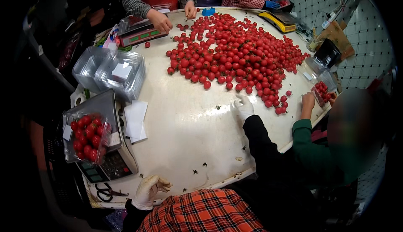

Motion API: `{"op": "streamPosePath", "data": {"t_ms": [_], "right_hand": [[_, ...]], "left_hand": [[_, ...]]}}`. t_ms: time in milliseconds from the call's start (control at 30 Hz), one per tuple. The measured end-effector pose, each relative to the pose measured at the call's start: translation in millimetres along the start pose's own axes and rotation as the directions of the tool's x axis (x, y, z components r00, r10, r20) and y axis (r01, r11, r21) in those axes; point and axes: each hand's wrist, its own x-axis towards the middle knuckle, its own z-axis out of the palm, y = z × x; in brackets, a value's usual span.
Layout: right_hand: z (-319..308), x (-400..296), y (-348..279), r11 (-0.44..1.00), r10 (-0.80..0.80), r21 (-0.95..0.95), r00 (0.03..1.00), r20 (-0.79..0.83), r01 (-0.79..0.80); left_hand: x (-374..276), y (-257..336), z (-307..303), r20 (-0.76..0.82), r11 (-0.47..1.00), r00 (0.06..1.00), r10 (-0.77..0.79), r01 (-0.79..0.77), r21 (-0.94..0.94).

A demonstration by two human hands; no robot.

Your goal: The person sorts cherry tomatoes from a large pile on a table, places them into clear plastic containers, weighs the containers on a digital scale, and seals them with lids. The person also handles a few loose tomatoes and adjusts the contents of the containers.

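Observation:
My right hand (244,106), in a white glove, reaches over the white table (182,131) just below the near edge of a large heap of cherry tomatoes (233,52); it holds nothing, fingers apart. My left hand (151,190), in a stained white glove, is near the table's front edge with fingers curled and nothing seen in it. To its left lie black-handled scissors (108,193). A clear plastic punnet of tomatoes (89,137) rests on the pan of a digital scale (121,165) at the left.
Stacked clear plastic containers (126,87) stand behind the scale, with white paper sheets (136,121) beside it. Across the table a person's hands are near a second scale (143,36). A co-worker in green (307,121) handles a tomato punnet on the right. A yellow scale (278,20) sits farther back.

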Motion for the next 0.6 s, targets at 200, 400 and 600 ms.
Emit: {"op": "streamPosePath", "data": {"t_ms": [200, 400, 600], "right_hand": [[-30, 73, 17, 0.836, 0.019, -0.531, 0.975, -0.222, -0.137], [-9, 83, -13, 0.775, 0.012, -0.620, 0.984, -0.179, -0.123], [-5, 76, 2, 0.783, -0.024, -0.622, 0.999, -0.036, -0.004]], "left_hand": [[31, 12, -11, 0.027, 0.996, 1.000, -0.015, 0.018, -0.088], [38, 13, -5, -0.052, 0.995, 0.997, -0.065, 0.061, -0.073], [43, 11, -5, -0.103, 0.996, 0.993, -0.062, 0.054, -0.072]]}}
